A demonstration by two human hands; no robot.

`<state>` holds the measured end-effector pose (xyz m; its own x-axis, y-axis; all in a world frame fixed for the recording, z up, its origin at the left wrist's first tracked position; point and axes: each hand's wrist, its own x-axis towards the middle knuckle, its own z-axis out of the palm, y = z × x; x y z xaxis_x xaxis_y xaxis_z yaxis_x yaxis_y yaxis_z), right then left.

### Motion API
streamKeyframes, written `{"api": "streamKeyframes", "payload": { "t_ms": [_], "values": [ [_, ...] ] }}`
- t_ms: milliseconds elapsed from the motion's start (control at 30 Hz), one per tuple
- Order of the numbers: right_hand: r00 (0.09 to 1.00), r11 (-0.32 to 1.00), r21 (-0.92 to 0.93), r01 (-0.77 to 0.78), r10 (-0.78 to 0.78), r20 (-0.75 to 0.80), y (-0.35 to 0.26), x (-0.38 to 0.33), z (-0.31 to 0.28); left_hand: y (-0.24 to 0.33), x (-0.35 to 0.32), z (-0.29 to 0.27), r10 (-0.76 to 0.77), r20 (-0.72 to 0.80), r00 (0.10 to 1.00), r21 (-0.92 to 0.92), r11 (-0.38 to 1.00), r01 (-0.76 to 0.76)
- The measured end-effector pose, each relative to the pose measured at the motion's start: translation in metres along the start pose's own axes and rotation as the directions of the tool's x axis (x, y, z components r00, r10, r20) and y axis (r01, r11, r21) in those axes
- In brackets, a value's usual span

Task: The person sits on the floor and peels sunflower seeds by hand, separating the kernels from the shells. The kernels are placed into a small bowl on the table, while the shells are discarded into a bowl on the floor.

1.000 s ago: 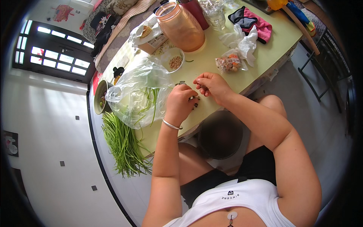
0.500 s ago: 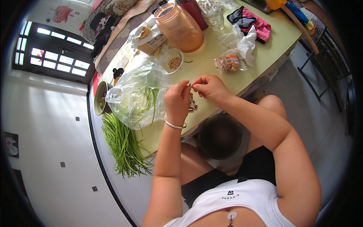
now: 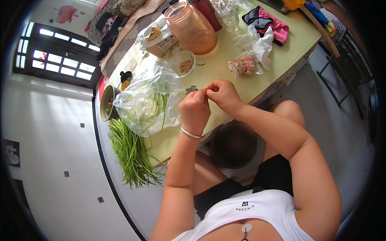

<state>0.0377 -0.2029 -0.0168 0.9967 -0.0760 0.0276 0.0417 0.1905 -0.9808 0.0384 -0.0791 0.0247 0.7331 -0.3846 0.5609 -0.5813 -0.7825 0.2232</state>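
Left hand (image 3: 195, 109) meets right hand (image 3: 225, 97) over a yellowish table (image 3: 215, 70).

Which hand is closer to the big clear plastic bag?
The left. The left hand is beside the right edge of the clear plastic bag; the right hand is farther right, beyond the left.

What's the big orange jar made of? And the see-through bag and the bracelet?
Orange jar: probably smooth, tinted plastic; light glows through it, though glass is possible.
See-through bag: looks like thin, glossy plastic film, since it's wrinkled and shiny.
Bracelet: likely polished metal, because it's silvery and smooth.
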Motion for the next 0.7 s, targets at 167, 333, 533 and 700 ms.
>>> {"api": "streamKeyframes", "payload": {
  "t_ms": [167, 333, 533, 700],
  "values": [
    [0.989, 0.986, 0.098, -0.137, 0.132, 0.063, 0.000, 0.000, -0.003, -0.004, -0.003, 0.001, 0.013, -0.002, 1.000, 0.003, 1.000, -0.013],
    [0.999, 0.999, -0.030, -0.042, 0.042, 0.016, 0.001, -0.002, 0.003, -0.002, -0.006, 0.004, 0.000, 0.023, 1.000, 0.039, 0.999, -0.001],
    [0.994, 0.996, 0.073, -0.054, 0.046, 0.103, 0.007, 0.006, 0.000, -0.002, -0.003, -0.004, -0.063, -0.012, 0.998, -0.136, 0.989, 0.061],
    [0.994, 0.993, -0.118, 0.026, -0.014, 0.104, 0.004, 0.005, 0.002, -0.002, -0.006, -0.004, -0.034, 0.013, 0.999, -0.038, 0.999, 0.034]
  ]
}}
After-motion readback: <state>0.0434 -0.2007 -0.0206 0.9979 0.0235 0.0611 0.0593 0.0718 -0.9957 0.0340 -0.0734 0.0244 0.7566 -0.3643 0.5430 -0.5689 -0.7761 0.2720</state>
